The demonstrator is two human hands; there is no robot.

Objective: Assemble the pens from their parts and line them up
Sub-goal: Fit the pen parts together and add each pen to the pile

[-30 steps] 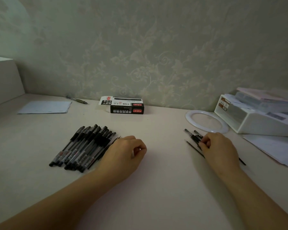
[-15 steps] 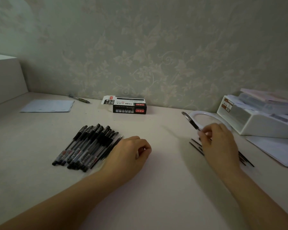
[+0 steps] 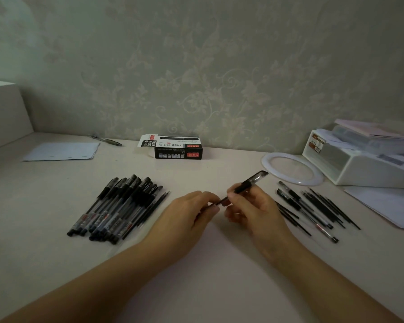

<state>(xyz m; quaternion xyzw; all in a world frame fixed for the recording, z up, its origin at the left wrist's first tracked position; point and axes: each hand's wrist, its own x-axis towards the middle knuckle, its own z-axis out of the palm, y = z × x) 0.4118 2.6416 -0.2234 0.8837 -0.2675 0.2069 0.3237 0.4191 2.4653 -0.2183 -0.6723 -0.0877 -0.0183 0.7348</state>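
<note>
Pale desk point(image 3: 196, 264) underneath everything. Off to the left, a row of finished pens point(image 3: 117, 208) lying side by side, touching. Off to the right, loose refills and barrels point(image 3: 313, 208) scattered, well apart from the row. Far back, a black pen box point(image 3: 177, 151) by the wall.

Dead centre, raised just off the desk: a pen barrel point(image 3: 247, 186), tilted, capped end up and to the right. Likely light, stiff, smooth plastic, a bit slick; best taken at the dark grip section rather than the clear body.

Right hand point(image 3: 254, 213): curled around the barrel low down, thumb and forefinger pinching near the open end. Left hand point(image 3: 191, 215): fingertips closed on a thin refill point(image 3: 216, 203), tip aimed at the barrel mouth. Looks like insertion about to start; whether already inside, hard to tell.
</note>
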